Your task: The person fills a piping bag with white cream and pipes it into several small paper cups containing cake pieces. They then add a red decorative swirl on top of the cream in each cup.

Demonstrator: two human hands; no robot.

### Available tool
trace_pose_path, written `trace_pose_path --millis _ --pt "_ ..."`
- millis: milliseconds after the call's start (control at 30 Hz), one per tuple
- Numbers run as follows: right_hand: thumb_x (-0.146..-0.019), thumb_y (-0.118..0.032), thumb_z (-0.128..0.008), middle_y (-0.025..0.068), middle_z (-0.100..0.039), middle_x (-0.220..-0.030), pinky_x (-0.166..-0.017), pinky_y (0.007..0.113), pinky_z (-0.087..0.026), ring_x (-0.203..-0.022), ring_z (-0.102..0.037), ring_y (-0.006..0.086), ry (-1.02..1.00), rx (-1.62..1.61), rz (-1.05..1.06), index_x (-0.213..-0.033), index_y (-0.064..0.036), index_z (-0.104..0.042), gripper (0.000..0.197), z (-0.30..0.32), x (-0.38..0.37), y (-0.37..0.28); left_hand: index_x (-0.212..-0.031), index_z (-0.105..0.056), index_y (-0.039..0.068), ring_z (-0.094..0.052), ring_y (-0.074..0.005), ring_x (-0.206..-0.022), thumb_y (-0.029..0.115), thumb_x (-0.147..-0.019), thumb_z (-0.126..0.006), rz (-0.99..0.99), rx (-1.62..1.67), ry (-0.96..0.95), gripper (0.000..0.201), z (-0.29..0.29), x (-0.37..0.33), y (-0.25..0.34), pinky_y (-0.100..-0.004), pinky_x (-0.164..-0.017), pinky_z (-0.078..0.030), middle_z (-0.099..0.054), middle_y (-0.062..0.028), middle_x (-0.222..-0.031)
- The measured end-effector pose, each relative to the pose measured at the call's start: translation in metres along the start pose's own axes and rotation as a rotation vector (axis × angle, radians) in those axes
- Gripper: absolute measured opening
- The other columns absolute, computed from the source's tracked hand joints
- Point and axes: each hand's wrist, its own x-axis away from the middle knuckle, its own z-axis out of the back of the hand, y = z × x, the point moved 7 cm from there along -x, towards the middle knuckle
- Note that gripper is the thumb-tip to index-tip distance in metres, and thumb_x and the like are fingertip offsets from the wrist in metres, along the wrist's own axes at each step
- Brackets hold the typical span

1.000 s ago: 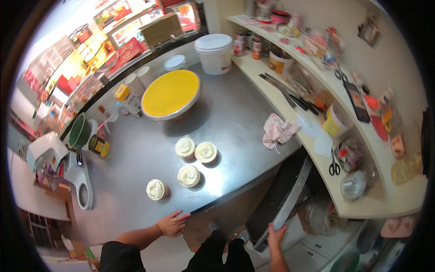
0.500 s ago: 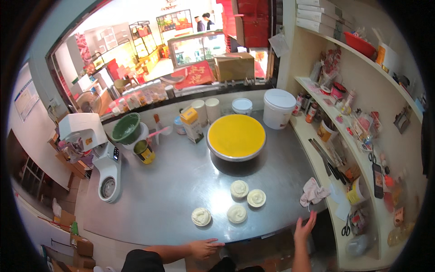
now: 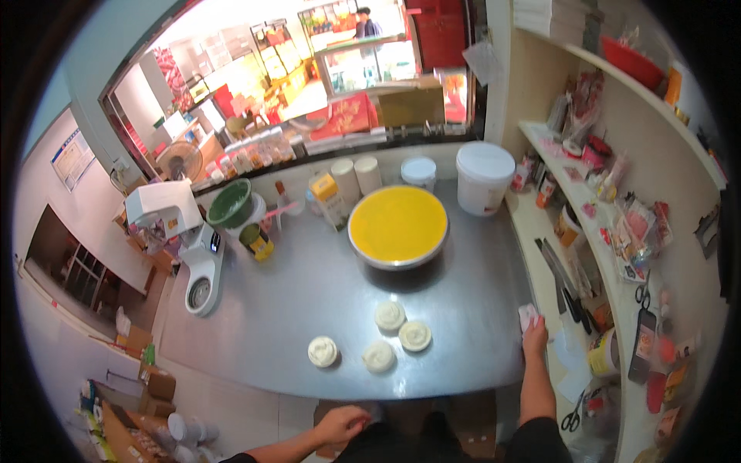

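Note:
My right hand [image 3: 534, 338] is closed on a pale pinkish cloth [image 3: 528, 315] at the right edge of the steel table [image 3: 255, 339]. Most of the cloth is hidden by my fingers. Below the table's front edge, my left hand [image 3: 343, 424] hangs with its fingers curled in and nothing visible in them. Several small round cups topped with swirled white cream [image 3: 390, 315] stand near the front of the table. One cream-topped cup [image 3: 323, 352] sits apart to the left. Behind them is a round cake turntable [image 3: 398, 226] with a yellow top.
A white stand mixer [image 3: 202, 262] is at the left, near a green bowl [image 3: 231, 204] and a dark green and yellow can [image 3: 256, 242]. A carton [image 3: 329, 199] and a lidded white bucket [image 3: 484, 179] stand at the back. Knives [image 3: 567, 289] and scissors [image 3: 572, 417] lie on the right-hand shelves.
My right hand, spread beside the cloth before, has taken hold of it. My left hand has left the table edge, and its fingers have curled. The view has shifted.

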Motion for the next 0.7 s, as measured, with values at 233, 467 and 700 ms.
trace_pose_path --millis 233,467,700 --pt "-0.088 -0.032 -0.049 0.0197 -0.061 -0.078 -0.069 0.036 -0.044 -0.074 -0.058 0.0313 0.097 -0.370 0.140 -0.088 0.0020 -0.059 0.036 0.070 -0.030 -0.080 -0.093 -0.061 0.007 -0.060 -0.0249 -0.073 -0.002 -0.072 -0.055 -0.113 0.013 0.247 0.024 0.020 -0.055 0.093 -0.0319 -0.065 -0.047 -0.063 -0.0095 -0.084" --pt "-0.082 -0.017 -0.056 0.0171 -0.059 -0.100 -0.080 0.035 -0.044 -0.090 -0.057 0.0309 0.017 0.085 0.806 -0.092 -0.0031 -0.058 0.017 0.009 0.002 -0.103 -0.093 -0.061 0.006 -0.061 -0.0222 -0.068 -0.001 -0.073 -0.056 -0.172 -0.125 0.335 0.022 0.046 -0.079 0.136 -0.0305 -0.060 -0.047 -0.064 -0.0081 -0.079" --pt "-0.086 -0.013 -0.051 0.0141 -0.056 -0.107 -0.083 0.033 -0.043 -0.097 -0.054 0.0268 -0.077 -0.508 0.023 -0.110 -0.0022 -0.052 0.027 -0.019 -0.032 -0.041 -0.133 -0.032 0.009 -0.062 -0.0222 -0.081 0.006 -0.082 -0.054 0.098 0.351 0.303 0.056 0.043 -0.105 0.127 -0.0278 -0.060 -0.049 -0.055 -0.0123 -0.117"
